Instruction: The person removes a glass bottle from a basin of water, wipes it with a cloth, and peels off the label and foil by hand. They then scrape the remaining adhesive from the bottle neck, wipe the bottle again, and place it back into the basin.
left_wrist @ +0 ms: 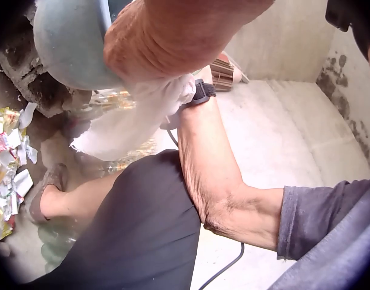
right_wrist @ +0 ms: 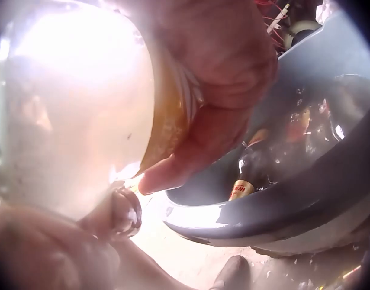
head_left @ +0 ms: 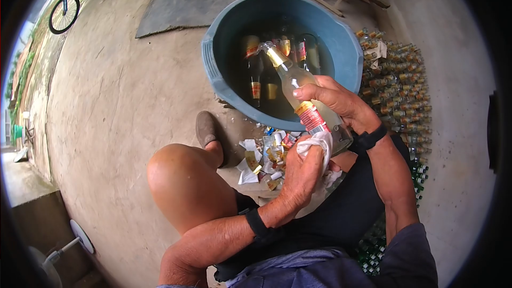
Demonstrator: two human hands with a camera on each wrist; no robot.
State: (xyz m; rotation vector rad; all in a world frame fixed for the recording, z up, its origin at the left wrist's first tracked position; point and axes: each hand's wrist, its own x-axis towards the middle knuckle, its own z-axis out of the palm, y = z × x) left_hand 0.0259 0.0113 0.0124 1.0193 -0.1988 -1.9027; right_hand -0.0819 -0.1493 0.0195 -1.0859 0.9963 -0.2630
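A clear glass bottle (head_left: 290, 72) with gold foil on its neck and a red and yellow label tilts over the near rim of a blue tub (head_left: 213, 66), neck toward upper left. My right hand (head_left: 341, 102) grips it round the body, thumb on the near side. Below, my left hand (head_left: 303, 173) holds a white cloth (head_left: 321, 141) against the bottle beside the label's lower edge. In the left wrist view the cloth (left_wrist: 121, 130) hangs loose beneath the hand. The bottle's pale body (right_wrist: 76, 121) fills much of the right wrist view, overexposed.
Several labelled bottles (head_left: 256, 77) lie in the tub's water. Torn label scraps (head_left: 266, 154) litter the floor before the tub. Rows of bottles (head_left: 400, 88) stand along the right wall, with green ones (head_left: 421, 176) nearer me. A bicycle (head_left: 65, 8) stands far left.
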